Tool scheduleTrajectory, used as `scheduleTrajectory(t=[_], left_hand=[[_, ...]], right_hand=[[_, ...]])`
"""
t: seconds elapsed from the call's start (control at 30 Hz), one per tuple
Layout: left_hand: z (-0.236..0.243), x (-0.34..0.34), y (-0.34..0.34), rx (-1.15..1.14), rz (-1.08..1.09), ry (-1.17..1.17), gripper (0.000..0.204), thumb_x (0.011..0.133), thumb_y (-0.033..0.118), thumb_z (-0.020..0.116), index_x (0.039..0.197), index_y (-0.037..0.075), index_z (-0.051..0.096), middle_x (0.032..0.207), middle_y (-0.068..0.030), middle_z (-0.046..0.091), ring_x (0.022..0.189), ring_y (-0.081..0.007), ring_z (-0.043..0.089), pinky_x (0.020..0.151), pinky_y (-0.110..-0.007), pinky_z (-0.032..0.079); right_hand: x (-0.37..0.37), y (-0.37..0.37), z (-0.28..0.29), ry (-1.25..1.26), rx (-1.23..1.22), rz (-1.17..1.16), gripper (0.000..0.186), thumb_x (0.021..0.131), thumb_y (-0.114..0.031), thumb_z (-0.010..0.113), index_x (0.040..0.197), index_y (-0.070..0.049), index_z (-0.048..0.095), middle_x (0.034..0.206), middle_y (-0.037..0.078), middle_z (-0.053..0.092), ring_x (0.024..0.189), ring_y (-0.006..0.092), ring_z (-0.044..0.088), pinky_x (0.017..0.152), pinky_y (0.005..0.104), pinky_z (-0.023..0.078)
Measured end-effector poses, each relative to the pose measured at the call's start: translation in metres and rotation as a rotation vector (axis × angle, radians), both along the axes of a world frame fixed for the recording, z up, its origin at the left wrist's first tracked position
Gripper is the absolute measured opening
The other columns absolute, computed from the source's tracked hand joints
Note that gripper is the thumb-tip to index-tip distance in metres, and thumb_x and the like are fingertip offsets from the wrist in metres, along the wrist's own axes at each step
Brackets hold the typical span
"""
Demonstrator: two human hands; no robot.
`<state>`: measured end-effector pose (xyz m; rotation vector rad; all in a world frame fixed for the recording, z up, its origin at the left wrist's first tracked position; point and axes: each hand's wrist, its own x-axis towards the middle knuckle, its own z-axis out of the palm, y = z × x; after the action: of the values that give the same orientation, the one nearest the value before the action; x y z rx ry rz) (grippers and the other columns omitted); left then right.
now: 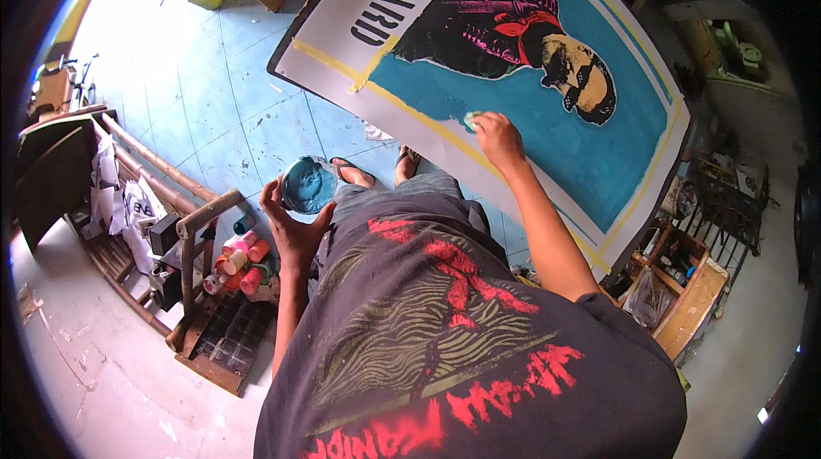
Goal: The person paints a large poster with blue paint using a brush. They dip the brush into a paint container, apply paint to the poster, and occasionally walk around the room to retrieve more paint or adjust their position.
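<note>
My left hand [295, 230] is curled round a tub of thick teal paint [310, 185], held low in front of me. Pinched in the fingers of my right hand [499, 139] is a small pale sponge-like piece [470, 121], smudged with teal. It meets the painted blue area of a large white poster board [335, 38], where the paint's edge is uneven near a greyish patch. The poster carries a printed figure [496, 23] in black, pink and red with a tan face, plus black lettering. Yellow masking tape [428, 121] frames the blue field.
At the lower left, several paint bottles [242, 258] cluster beside a wooden and bamboo frame [184, 245]. A wooden box [684, 297] of odds and ends stands on the right, near a dark metal rack [727, 211]. Pale blue floor tiles [214, 74] lie below, and my sandalled feet [355, 173] show.
</note>
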<state>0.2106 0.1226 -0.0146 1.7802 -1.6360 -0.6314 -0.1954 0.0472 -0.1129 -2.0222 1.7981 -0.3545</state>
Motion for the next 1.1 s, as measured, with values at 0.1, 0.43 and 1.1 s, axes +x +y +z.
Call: scheduleTrajectory(t=[0.1,0.43,1.1], left_hand=[[-0.002,0.001,0.004,0.021,0.023,0.041,0.103,0.062,0.020,0.093,0.139,0.003,0.026,0.130,-0.0214,0.047,0.121,-0.0347,0.053,0.101,-0.043,0.045],[0.000,-0.001,-0.004,-0.004,-0.015,0.055,0.103,0.062,0.021,0.093,0.138,0.004,0.026,0.128,-0.0216,0.050,0.118,-0.0336,0.056,0.100,-0.042,0.046],[0.006,-0.001,-0.006,0.006,-0.015,-0.057,0.103,0.062,0.020,0.093,0.139,0.004,0.026,0.130,-0.0221,0.047,0.120,-0.0345,0.055,0.100,-0.043,0.046]], right_hand=[[-0.017,0.014,0.019,0.028,0.052,-0.057,0.014,0.085,-0.010,0.064,0.096,-0.006,0.071,0.097,0.012,0.069,0.091,0.0346,0.065,0.080,0.0442,0.053],[0.019,0.012,0.000,-0.040,-0.011,0.008,0.016,0.084,-0.008,0.064,0.098,-0.005,0.070,0.102,0.011,0.070,0.094,0.0332,0.065,0.083,0.0422,0.052],[0.044,0.006,0.018,-0.181,-0.122,-0.012,0.018,0.086,-0.005,0.060,0.103,-0.002,0.067,0.104,0.014,0.068,0.095,0.0350,0.065,0.082,0.0435,0.053]])
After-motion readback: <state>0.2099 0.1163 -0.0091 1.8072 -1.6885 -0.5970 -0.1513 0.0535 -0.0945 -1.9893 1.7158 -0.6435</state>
